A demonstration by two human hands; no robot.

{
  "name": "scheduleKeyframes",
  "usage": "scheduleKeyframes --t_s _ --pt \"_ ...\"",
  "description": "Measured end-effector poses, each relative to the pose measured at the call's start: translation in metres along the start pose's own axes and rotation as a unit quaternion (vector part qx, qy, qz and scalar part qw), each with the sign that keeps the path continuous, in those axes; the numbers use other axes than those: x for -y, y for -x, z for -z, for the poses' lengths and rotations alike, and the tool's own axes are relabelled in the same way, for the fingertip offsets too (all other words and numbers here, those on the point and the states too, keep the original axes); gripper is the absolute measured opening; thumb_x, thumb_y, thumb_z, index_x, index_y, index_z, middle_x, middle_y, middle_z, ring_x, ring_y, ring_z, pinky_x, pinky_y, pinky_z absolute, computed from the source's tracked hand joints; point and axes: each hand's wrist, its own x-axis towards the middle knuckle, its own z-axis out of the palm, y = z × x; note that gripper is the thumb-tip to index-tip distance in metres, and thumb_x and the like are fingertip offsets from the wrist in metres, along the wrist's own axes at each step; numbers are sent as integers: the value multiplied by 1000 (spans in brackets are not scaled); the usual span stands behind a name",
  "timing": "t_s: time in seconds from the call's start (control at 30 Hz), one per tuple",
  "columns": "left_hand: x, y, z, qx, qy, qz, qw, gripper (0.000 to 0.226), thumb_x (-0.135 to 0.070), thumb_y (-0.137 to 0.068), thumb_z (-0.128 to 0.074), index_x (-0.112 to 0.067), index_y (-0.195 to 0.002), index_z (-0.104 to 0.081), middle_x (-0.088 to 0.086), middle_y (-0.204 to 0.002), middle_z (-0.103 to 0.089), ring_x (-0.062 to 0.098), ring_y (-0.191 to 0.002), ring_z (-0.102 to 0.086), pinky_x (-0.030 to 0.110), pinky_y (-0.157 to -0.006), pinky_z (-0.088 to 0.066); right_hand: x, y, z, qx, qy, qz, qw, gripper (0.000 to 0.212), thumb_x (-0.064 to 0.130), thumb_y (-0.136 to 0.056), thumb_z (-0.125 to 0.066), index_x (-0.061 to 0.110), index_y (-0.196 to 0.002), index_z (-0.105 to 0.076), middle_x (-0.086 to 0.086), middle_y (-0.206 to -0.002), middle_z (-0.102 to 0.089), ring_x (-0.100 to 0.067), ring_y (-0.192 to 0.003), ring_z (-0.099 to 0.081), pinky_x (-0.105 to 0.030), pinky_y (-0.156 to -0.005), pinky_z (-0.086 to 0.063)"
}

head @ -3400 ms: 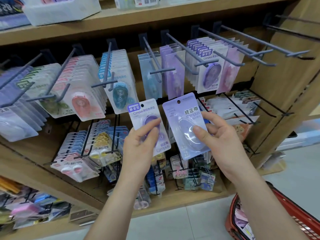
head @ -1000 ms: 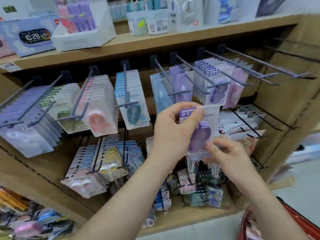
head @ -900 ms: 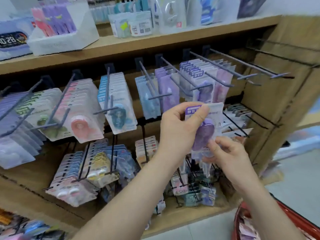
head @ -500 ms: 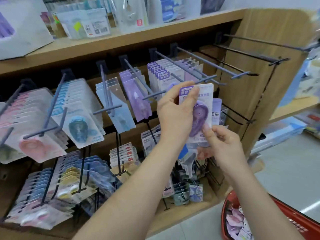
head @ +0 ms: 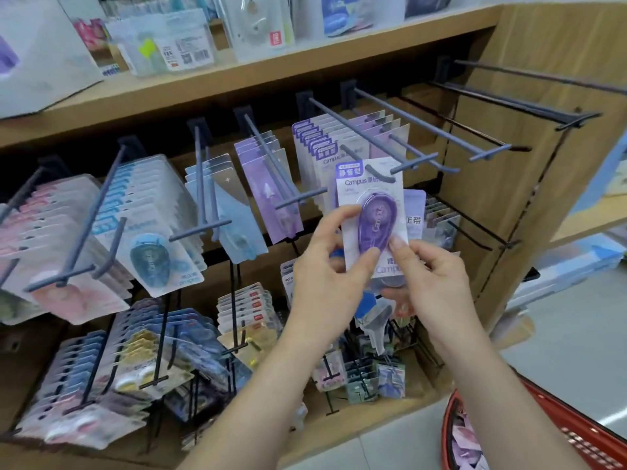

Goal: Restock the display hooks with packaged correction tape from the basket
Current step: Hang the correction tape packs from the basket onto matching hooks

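A white Campus pack with a purple correction tape (head: 372,215) hangs tilted in front of the upper hook row, its top edge at the upturned tip of a grey hook (head: 382,175). My left hand (head: 325,269) pinches its lower left side between thumb and fingers. My right hand (head: 432,283) holds a second, lavender pack (head: 414,212) behind it, thumb pressing the front pack's lower right corner. Matching Campus packs (head: 317,144) fill the same hook further back. The red basket (head: 502,432) shows at the bottom right.
Neighbouring grey hooks (head: 285,198) carry blue, lilac and pink tape packs. Bare black hooks (head: 529,106) jut out at the right beside a wooden side panel (head: 509,205). Lower wire racks (head: 237,320) hold smaller packs. A shelf board (head: 271,76) runs above.
My left hand slid from the purple pack's top down to its lower left side. The pack's top now sits at the hook tip. The view moved closer.
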Motion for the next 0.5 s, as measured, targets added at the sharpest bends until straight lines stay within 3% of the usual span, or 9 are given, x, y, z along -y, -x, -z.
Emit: scheduleKeyframes --t_s 0.07,0.13,0.23,0.3,0.37,0.43,0.5 --pt "10 -12 1 -42 -22 19 999 49 -17 -88 -74 -56 -112 -56 3 -94 -71 23 -70 -66 35 -66 -59 -6 -3 -1 -18 13 1 1000 20 32 -98 -59 19 -92 -73 14 -72 -67 -10 -62 -67 -19 -49 -51" --pt "19 -29 2 -96 -39 46 994 45 -27 -86 -75 -57 -115 -59 1 -93 -69 25 -71 -61 39 -75 -58 -16 -4 3 -51 43 -6 998 13 25 -98 -61 23 -90 -72 2 -104 -67 -19 -81 -70 -19 -53 -54" --pt "29 -53 3 -128 -124 63 982 46 -33 -88 -73 -47 -130 -58 -4 -106 -69 6 -82 -56 22 -76 -47 -24 -2 9 -55 87 -4 995 32 7 -97 -58 39 -97 -64 5 -124 -54 -30 -87 -69 -33 -60 -60" --pt "30 -62 1 -139 -160 67 975 49 -32 -90 -70 -43 -135 -55 -4 -102 -67 2 -75 -52 24 -77 -46 -22 3 12 -29 71 8 997 59 1 -95 -59 59 -105 -51 2 -127 -54 -27 -85 -68 -35 -57 -59" --pt "27 -65 1 -141 -186 63 970 50 -30 -93 -67 -40 -139 -52 0 -102 -66 3 -73 -51 31 -84 -50 -21 6 15 -3 36 13 999 77 -2 -93 -62 66 -120 -36 -4 -120 -62 -25 -78 -68 -27 -49 -55" --pt "29 -63 6 -122 -215 73 966 49 -32 -96 -62 -39 -143 -47 2 -112 -66 14 -92 -60 36 -91 -51 -23 7 19 12 27 4 1000 83 -2 -90 -67 55 -137 -30 2 -105 -70 -22 -74 -71 -25 -48 -54" --pt "30 -51 11 -96 -225 90 965 43 -36 -99 -55 -36 -142 -48 0 -122 -65 17 -108 -61 38 -97 -50 -21 7 20 36 28 -13 999 66 -2 -87 -70 40 -133 -47 5 -99 -73 -16 -74 -73 -24 -50 -54"
